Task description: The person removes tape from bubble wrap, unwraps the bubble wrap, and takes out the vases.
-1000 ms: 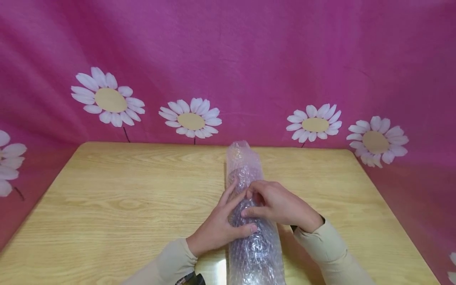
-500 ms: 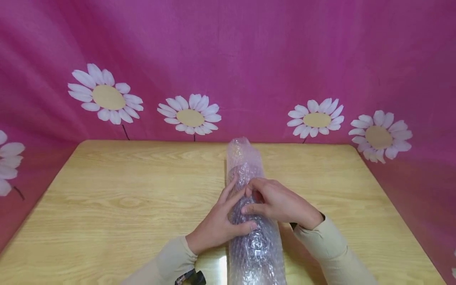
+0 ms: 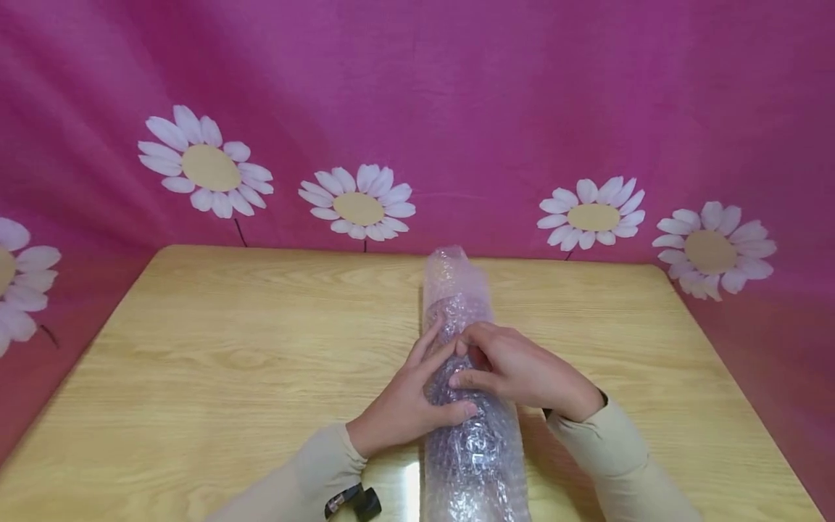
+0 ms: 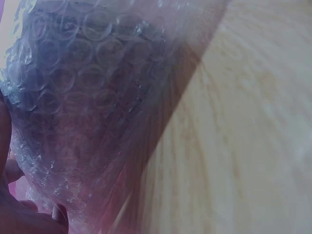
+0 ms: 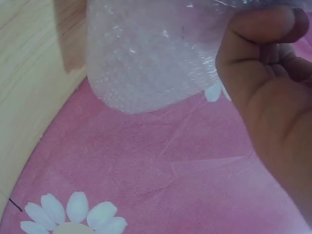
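Note:
A long bundle in clear bubble wrap (image 3: 476, 464) lies lengthwise on the table; something darker shows through the wrap, its kind hidden. Across its left side rests my left hand (image 3: 404, 406), fingers spread and fairly straight, thumb on top of the wrap. My right hand (image 3: 531, 373) comes in from the right with curled fingers, pinching at the wrap close to the left index fingertip. Large bubbles of the wrap (image 4: 87, 73) fill much of the left wrist view. The right wrist view has the bent thumb and fingers of the right hand (image 5: 273, 97) against the bundle.
The wood-grain table (image 3: 228, 362) extends to both sides of the bundle. Behind it hangs a magenta cloth (image 3: 417, 109) with white daisies, also enclosing the sides. A dark band or strap (image 3: 355, 502) is at the left cuff.
The whole head view shifts slightly, with the scene ending a little farther right and higher. Both hands keep nearly the same hold on the bundle.

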`<action>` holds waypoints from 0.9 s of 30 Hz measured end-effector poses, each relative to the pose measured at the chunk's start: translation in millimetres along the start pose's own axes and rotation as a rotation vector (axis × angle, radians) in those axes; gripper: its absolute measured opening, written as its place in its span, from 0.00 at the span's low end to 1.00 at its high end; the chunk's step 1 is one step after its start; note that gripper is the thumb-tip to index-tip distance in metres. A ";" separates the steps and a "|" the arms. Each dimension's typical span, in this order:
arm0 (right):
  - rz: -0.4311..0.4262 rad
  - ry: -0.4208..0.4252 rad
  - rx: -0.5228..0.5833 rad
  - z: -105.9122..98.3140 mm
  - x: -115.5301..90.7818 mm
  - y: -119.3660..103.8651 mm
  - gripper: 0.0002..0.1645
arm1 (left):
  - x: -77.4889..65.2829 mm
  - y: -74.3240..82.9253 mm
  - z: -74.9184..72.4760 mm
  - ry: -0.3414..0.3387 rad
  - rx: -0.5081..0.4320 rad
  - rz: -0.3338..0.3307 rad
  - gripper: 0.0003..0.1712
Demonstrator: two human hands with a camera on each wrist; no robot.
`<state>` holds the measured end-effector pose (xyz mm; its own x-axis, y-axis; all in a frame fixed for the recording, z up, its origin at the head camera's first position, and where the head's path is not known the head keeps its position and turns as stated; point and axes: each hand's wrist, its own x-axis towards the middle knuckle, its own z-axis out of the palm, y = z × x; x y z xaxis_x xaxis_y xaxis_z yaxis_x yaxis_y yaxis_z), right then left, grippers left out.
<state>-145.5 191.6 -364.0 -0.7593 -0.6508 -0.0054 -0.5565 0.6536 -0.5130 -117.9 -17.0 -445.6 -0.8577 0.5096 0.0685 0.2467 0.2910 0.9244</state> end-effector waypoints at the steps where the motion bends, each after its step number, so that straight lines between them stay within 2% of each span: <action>1: 0.002 0.001 -0.004 0.0 0.0 -1.1 0.18 | -0.5 0.0 -0.3 0.002 -0.003 0.003 0.51; 8: 0.078 0.023 -0.015 0.0 -0.4 -11.6 0.16 | 0.4 0.8 -1.8 -0.002 0.000 0.000 0.52; 13: 0.089 0.040 -0.030 -0.3 -0.5 -16.1 0.16 | 0.9 -0.4 -2.0 -0.003 -0.011 0.001 0.52; 27: 0.133 0.045 0.031 3.6 -0.4 -14.8 0.13 | -0.3 1.9 -1.8 -0.002 -0.011 0.028 0.52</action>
<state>-135.8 180.7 -359.5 -0.8405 -0.5405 -0.0369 -0.4397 0.7203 -0.5365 -118.0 -18.0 -443.2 -0.8494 0.5194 0.0934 0.2657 0.2681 0.9260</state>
